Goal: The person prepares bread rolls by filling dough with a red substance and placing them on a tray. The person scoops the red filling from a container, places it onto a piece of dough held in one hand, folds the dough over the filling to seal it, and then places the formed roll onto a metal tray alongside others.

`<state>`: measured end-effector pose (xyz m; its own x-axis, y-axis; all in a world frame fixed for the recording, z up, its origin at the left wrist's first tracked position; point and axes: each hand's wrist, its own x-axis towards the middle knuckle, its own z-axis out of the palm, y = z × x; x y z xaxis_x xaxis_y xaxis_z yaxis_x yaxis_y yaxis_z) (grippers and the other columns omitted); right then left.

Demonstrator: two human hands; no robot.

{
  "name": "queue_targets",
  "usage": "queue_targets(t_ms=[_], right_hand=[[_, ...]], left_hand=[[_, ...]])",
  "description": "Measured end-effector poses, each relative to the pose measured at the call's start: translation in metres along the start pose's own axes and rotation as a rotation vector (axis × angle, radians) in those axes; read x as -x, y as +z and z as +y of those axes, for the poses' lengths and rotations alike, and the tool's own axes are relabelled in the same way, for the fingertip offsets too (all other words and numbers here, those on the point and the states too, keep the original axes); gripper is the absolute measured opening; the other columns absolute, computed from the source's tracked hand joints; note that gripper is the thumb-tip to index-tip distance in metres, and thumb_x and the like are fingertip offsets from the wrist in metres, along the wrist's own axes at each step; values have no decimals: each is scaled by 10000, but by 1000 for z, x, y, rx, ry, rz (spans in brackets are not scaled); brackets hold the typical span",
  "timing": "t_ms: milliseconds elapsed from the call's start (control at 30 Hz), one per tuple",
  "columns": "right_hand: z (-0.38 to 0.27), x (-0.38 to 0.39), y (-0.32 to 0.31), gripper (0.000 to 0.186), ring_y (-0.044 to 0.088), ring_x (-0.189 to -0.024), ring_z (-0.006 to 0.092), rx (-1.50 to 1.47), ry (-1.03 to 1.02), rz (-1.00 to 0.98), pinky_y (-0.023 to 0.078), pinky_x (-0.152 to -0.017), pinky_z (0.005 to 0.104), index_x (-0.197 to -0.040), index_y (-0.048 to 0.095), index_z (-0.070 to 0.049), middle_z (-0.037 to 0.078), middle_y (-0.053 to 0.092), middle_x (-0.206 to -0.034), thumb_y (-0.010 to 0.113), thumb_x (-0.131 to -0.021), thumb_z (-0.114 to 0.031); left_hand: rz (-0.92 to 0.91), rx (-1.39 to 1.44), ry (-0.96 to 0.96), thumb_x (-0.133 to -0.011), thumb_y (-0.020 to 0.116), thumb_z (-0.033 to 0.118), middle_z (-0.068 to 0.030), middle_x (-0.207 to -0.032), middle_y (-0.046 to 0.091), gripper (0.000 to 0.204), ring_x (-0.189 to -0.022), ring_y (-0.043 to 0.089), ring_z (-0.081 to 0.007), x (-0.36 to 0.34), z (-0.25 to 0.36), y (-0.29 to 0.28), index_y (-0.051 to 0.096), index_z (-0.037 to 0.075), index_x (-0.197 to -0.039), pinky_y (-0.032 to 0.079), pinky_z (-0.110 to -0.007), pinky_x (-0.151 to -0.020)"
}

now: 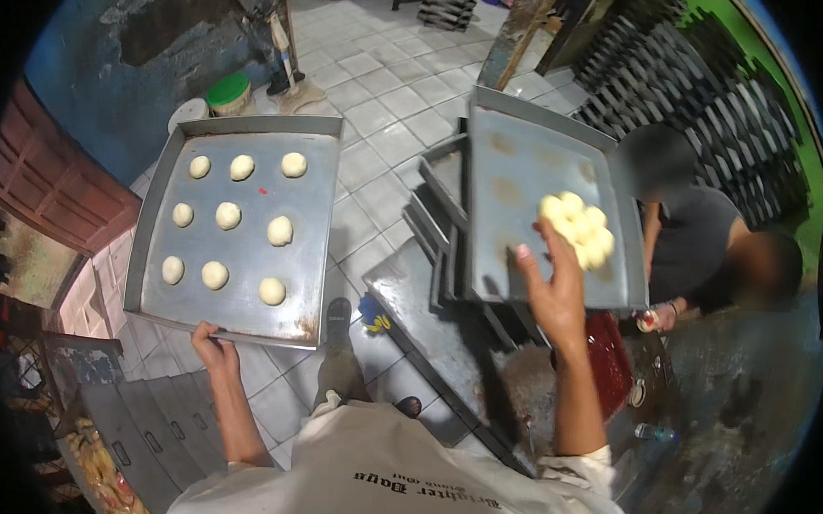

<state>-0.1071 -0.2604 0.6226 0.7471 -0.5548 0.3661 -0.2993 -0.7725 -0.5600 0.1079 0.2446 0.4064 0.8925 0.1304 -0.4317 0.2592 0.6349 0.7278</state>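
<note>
Your left hand clamped its fingers on the left tray (nine dough balls). Right hand, thumb and fingers apart, at the dough cluster on the right tray.

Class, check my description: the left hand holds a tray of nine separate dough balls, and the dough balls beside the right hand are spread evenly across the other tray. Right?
Not quite: in the head view, the dough balls beside the right hand are clustered together, not spread evenly across the other tray. The rest stands.
</note>
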Motion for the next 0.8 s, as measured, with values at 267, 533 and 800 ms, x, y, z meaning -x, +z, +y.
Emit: queue_targets(t_ms=[267, 533, 800], right_hand=[[81, -147, 97, 545, 449, -1441, 443, 456, 128, -471, 361, -1187, 459, -1509, 492, -1, 272, 488, -1542, 615, -1024, -218], [115, -77, -18, 647, 418, -1438, 318, -92, 712, -384, 319, -1196, 423, -1585, 330, 16, 197, 428, -1572, 565, -1030, -221], [99, -173, 113, 629, 395, -1462, 327, 580, 1029, -440, 304, -1212, 432, -1588, 338, 8, 199, 405, -1594, 526, -1047, -251]], left_hand=[[134, -47, -137, -666, 596, 20, 30, -734, 516, 172, -671, 492, -107, -278, -119, -12, 476, 143, -665, 397, -269, -651], [82, 22, -403, -774, 577, 22, -20, -780, 559, 85, -776, 563, -210, -509, -377, -36, 547, 83, -722, 472, -357, -771], [-132, -664, -16, -749, 599, -88, -77, -924, 581, 243, -930, 590, -253, -630, -659, -116, 628, 40, -954, 474, -372, -844]])
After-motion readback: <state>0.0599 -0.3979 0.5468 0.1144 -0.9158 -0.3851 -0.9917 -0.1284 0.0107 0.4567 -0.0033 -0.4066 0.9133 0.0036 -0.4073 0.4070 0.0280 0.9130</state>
